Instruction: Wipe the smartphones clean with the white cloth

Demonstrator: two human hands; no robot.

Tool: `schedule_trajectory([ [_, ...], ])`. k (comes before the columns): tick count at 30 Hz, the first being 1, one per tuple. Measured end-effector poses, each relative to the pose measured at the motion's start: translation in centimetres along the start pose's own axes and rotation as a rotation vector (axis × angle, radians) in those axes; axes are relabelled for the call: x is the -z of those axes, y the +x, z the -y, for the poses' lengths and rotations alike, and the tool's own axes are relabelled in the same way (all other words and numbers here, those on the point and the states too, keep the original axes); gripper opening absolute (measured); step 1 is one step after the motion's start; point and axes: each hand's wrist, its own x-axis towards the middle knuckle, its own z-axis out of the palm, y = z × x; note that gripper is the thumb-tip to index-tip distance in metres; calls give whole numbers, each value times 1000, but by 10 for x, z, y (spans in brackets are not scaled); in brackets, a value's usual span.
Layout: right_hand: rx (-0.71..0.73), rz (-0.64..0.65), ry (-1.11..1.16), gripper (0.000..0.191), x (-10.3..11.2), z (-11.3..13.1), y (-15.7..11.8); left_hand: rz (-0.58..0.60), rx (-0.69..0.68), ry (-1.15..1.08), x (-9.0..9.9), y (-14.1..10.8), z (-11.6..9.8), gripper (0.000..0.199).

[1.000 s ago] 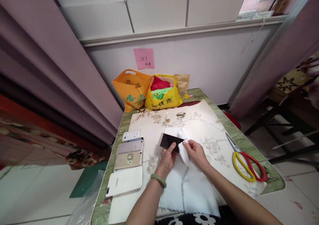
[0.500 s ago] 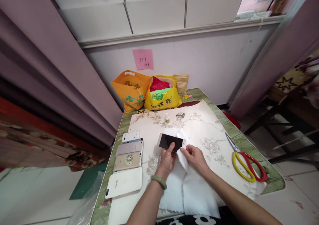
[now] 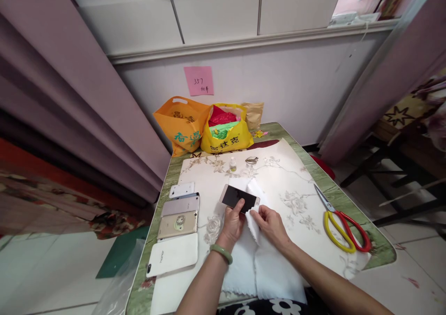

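Note:
My left hand [image 3: 234, 219], with a green bangle on its wrist, grips a phone [image 3: 237, 198] whose dark screen faces up, the thumb lying over its lower edge. Pinched in the fingers of my right hand [image 3: 271, 222] is a white cloth [image 3: 277, 271], its edge touching the phone's right end. The rest of the cloth spreads under both hands and down to the table's near edge. Just beyond the phone stands a small bottle [image 3: 233, 164].
Several phones [image 3: 177, 254] lie in a column at the left. Scissors [image 3: 343, 226] with red and yellow handles lie at the right. An orange bag [image 3: 183, 127], a yellow bag [image 3: 228, 141] and a brown paper pouch [image 3: 253, 115] stand at the back.
My right hand has shifted slightly left and down with the cloth edge at the phone's corner. The phone stays in my left hand, and the whole view has moved a little.

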Motion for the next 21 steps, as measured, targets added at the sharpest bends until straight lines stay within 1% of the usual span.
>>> schedule_trajectory([
  [3,-37,77,80,39,4,0,3,-4,-2,-10,0,1,0,44],
  [7,-119,330,353,42,17,-3,10,-18,-3,-45,3,4,2,49],
  [8,-136,371,407,43,22,-4,13,-14,-1,-60,4,5,3,48],
  [9,-156,379,453,43,27,-6,16,-11,-3,-77,5,7,4,47],
  [10,-184,354,495,43,34,-8,19,-10,-6,-93,6,8,4,46],
  [11,-223,296,539,43,40,-11,23,-13,-6,-104,7,9,5,44],
  [14,-321,41,649,41,56,-17,36,-31,23,-94,9,9,6,41],
  [16,-320,-95,661,38,60,-20,41,-23,41,-55,8,7,5,41],
  [17,-304,-124,650,37,60,-21,42,-5,46,-33,7,4,4,42],
  [18,-280,-122,632,37,58,-21,41,23,52,-9,6,2,3,42],
  [19,-252,-90,605,38,54,-20,39,56,58,14,4,-1,2,42],
  [21,-183,37,530,39,45,-17,31,102,67,57,1,-5,-1,41],
])
